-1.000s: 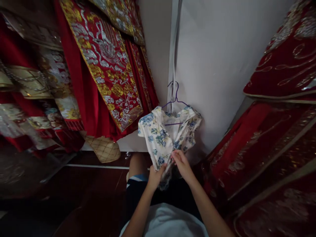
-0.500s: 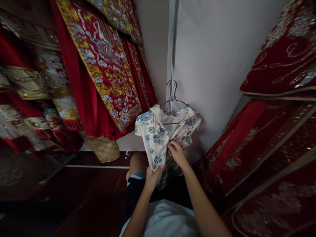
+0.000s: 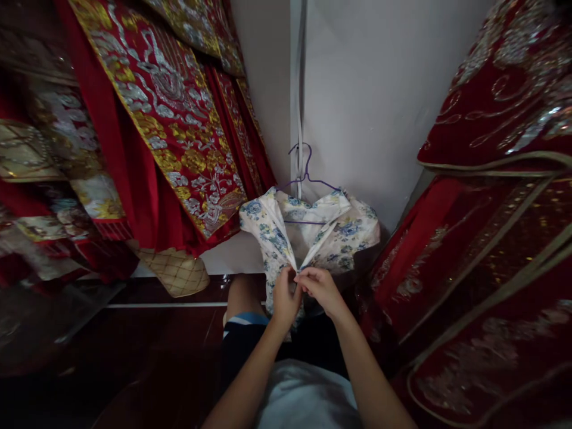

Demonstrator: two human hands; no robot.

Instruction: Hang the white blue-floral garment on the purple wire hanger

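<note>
A white short-sleeved shirt (image 3: 274, 235) with blue and yellow flowers hangs on a purple hanger (image 3: 308, 179) in front of me. Its collar lies spread, and the two front edges meet low on the chest. There my left hand (image 3: 286, 295) is closed on the left front edge, thumb pressed against fingers. My right hand (image 3: 319, 288) pinches the other front edge right beside it, the fingertips of both hands nearly touching. Any button between the fingertips is too small to make out. The lower part of the shirt is mostly hidden behind my hands.
Red robes (image 3: 179, 119) with gold and silver embroidery hang at left. More red embroidered garments (image 3: 491, 119) hang close at right. Behind the shirt is a pale wall (image 3: 357, 107) with a white strap (image 3: 298, 89). A metal bar (image 3: 165, 305) runs low at left.
My left hand has moved up from the shirt's lower edge to meet my right hand. The two shirt fronts are now drawn together, and the right side is spread wider.
</note>
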